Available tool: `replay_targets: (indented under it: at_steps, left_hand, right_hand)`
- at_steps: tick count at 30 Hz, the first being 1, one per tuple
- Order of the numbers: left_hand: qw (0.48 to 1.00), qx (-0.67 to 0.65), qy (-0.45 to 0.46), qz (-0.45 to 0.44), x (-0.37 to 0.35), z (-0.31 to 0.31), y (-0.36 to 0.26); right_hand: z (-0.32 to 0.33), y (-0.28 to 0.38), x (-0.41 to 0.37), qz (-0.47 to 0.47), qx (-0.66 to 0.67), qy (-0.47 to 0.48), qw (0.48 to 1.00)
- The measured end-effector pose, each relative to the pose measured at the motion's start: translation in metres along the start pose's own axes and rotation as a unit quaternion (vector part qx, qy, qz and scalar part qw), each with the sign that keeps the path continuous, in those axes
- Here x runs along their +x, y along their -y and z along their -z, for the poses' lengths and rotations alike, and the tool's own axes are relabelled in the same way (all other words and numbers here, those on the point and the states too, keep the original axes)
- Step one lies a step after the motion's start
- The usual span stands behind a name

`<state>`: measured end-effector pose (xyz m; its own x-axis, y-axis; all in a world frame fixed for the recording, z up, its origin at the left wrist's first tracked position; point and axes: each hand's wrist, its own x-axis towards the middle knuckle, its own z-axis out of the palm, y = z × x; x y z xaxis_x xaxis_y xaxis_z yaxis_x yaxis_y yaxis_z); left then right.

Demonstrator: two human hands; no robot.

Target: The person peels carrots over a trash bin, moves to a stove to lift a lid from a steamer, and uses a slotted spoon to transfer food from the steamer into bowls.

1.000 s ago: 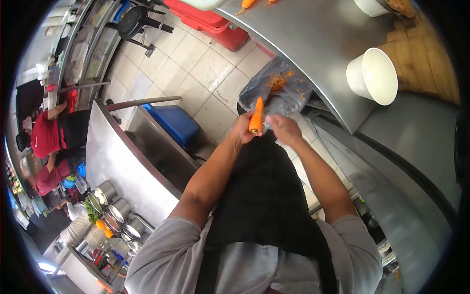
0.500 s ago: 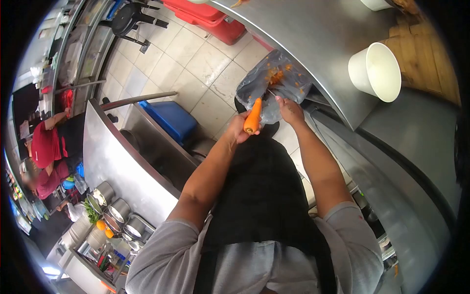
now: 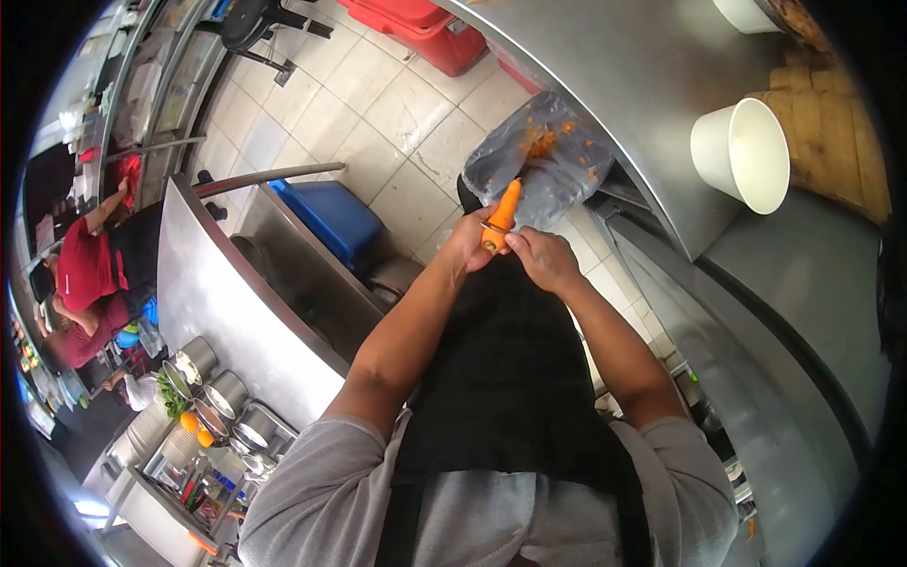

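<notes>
My left hand is closed around the thick end of an orange carrot, whose tip points away from me. My right hand is closed beside it, gripping what looks like a peeler. The peeler's thin blade lies across the carrot near its thick end; its handle is hidden in my fingers. Just beyond both hands hangs a grey plastic bag, its mouth open, with orange peelings inside.
A steel counter runs along the right, bearing a white tub and a wooden board. To the left are a blue bin and a steel table. A red bin stands ahead. People in red are far left.
My right hand has drawn back toward me, bringing the peeler from the bag's side to the carrot's thick end. The view has shifted slightly.
</notes>
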<state>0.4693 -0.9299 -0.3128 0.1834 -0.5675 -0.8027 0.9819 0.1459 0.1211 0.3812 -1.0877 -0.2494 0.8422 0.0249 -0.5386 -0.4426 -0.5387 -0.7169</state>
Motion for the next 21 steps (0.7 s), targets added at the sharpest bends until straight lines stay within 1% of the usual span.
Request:
replay_targets:
  at_steps: [2, 3, 4, 5, 7, 8, 9, 11, 12, 13, 14, 15, 17, 18, 20, 21]
  left_hand:
    - [0.998, 0.053, 0.022, -0.003, 0.0, 0.006, 0.007]
    - [0.998, 0.053, 0.022, -0.001, -0.002, 0.005, 0.01]
    - [0.997, 0.08, 0.016, 0.012, -0.005, 0.002, 0.012]
    - [0.994, 0.108, 0.009, 0.026, -0.006, 0.001, 0.013]
    - [0.996, 0.082, -0.008, 0.024, -0.003, 0.001, 0.016]
    - [0.998, 0.057, -0.027, 0.019, -0.001, 0.001, 0.015]
    - [0.998, 0.057, -0.027, 0.019, 0.0, 0.002, 0.013]
    - [0.998, 0.022, -0.059, 0.009, 0.007, 0.003, 0.005]
    - [0.998, 0.019, -0.059, 0.006, 0.011, 0.006, 0.002]
    - [0.999, 0.004, -0.051, 0.001, 0.016, 0.008, 0.0]
    - [0.999, -0.009, -0.043, -0.003, 0.018, 0.011, 0.001]
    - [0.999, -0.012, -0.044, -0.003, 0.015, 0.008, 0.001]
    - [0.999, -0.002, -0.053, -0.013, 0.012, 0.001, 0.0]
    - [0.998, -0.002, -0.053, -0.013, 0.01, 0.0, -0.001]
    - [0.997, 0.052, -0.058, -0.013, 0.004, 0.001, 0.001]
    - [0.997, 0.053, -0.059, -0.01, 0.004, 0.003, 0.003]
  right_hand:
    - [0.003, -0.01, 0.013, -0.005, 0.023, 0.014, 1.0]
    - [0.0, -0.027, 0.028, -0.06, -0.018, -0.01, 0.998]
    - [-0.004, -0.045, 0.043, -0.114, -0.059, -0.033, 0.991]
    - [-0.007, -0.065, 0.057, -0.123, -0.068, -0.051, 0.989]
    - [-0.008, -0.096, 0.075, -0.158, -0.08, -0.071, 0.982]
    - [-0.011, -0.103, 0.076, -0.159, -0.079, -0.072, 0.981]
    - [-0.007, -0.096, 0.073, -0.148, -0.066, -0.071, 0.984]
    - [0.0, -0.063, 0.059, -0.14, -0.04, -0.055, 0.988]
    - [0.002, -0.039, 0.042, -0.117, -0.02, -0.027, 0.993]
    - [-0.004, -0.028, 0.029, -0.037, 0.007, -0.034, 0.999]
    - [0.001, -0.008, 0.016, -0.028, -0.011, 0.016, 0.999]
    - [-0.003, -0.003, 0.01, -0.019, -0.028, 0.009, 0.999]
    - [-0.006, -0.003, 0.009, -0.009, -0.045, 0.001, 0.999]
    - [-0.007, -0.009, 0.014, -0.003, -0.026, 0.0, 1.0]
    - [-0.012, -0.024, 0.028, 0.0, -0.003, 0.001, 1.0]
    - [-0.014, -0.034, 0.042, -0.033, -0.029, -0.025, 0.999]
